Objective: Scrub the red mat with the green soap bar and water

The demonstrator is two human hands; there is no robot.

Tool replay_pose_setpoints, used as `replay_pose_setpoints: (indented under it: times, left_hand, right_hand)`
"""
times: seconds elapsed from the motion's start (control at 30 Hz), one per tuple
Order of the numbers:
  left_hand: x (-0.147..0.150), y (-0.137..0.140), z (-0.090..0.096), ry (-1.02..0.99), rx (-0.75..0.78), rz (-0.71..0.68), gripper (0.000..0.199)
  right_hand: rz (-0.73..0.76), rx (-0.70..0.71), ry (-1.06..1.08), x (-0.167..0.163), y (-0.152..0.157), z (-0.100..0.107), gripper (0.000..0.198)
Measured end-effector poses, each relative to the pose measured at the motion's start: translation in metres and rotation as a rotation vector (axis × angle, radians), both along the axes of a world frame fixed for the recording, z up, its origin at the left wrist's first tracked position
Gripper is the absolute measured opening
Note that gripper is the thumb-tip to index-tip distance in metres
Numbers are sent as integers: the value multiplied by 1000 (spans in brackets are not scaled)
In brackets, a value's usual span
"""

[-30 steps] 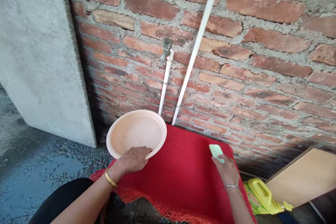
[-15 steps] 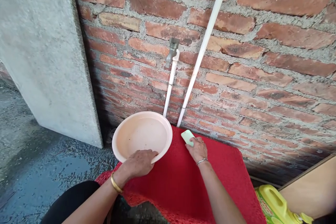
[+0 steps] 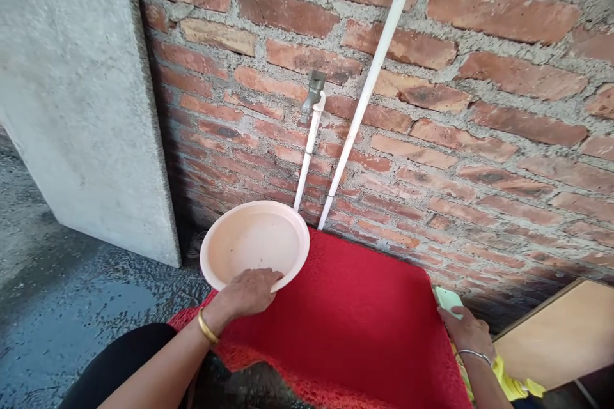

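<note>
My left hand (image 3: 252, 291) is closed over the near rim of a pale peach basin (image 3: 211, 239), thumb and fingers gripping its edge. The basin tilts slightly and overlaps the left end of a red cloth (image 3: 364, 307). At the far right, past the cloth's right edge, my right hand (image 3: 467, 329) is closed on a pale green, flat block (image 3: 448, 301) with rounded corners, which looks like a scrubbing brush; its underside is hidden. Below my right hand, a yellow bottle (image 3: 511, 383) is partly covered by the hand and wrist.
A brick wall (image 3: 412, 147) stands behind the cloth, with a grey tap (image 3: 314, 94) and white pipes (image 3: 367, 99) against it. To the left are an upright concrete slab (image 3: 91, 96) and wet floor (image 3: 110, 307). A wooden board (image 3: 561, 332) leans at the right.
My right hand has carried the pale green brush rightward, from over the cloth to beyond its right edge near the yellow bottle. My left hand has kept its grip on the basin.
</note>
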State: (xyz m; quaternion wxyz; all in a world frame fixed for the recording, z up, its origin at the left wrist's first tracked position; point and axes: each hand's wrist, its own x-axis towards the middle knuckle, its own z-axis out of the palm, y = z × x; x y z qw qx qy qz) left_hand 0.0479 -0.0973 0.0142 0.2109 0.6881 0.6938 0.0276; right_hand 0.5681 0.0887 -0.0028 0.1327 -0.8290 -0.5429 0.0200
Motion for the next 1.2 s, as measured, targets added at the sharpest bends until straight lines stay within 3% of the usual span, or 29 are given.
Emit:
replay_pose_setpoints:
  times: [0.1,0.2,0.33,0.43,0.57,0.83,0.93,1.07,1.2]
  left_hand:
    - [0,1,1,15,3,-13,59]
    - [1,1,2,34,-1,-39,60]
    - [0,0,4,51,-3,-44,60]
    - [0,-1,5,56,-22,-36,60]
    - [1,0,6,66,-47,-28,61]
    - [3,0,5,64,-45,-35,60]
    - [3,-1,3,54,-23,-35,61]
    - [3,-1,3,42,7,-45,60]
    - [3,-1,6,25,24,-52,58]
  right_hand:
    - [57,-80,16,-32,-3,8,41]
    - [208,-56,4,-83,4,8,41]
    - [388,-28,-10,-152,17,-6,38]
    - [467,-18,-19,-183,25,-16,35]
    - [446,-36,-35,-172,33,-18,33]
    - [73,-131,-46,-47,18,17,43]
    - [-60,-141,-27,-26,3,27,48]
    - [29,-115,20,-57,-13,27,45]
    - [246,-74,57,-143,-26,15,37]
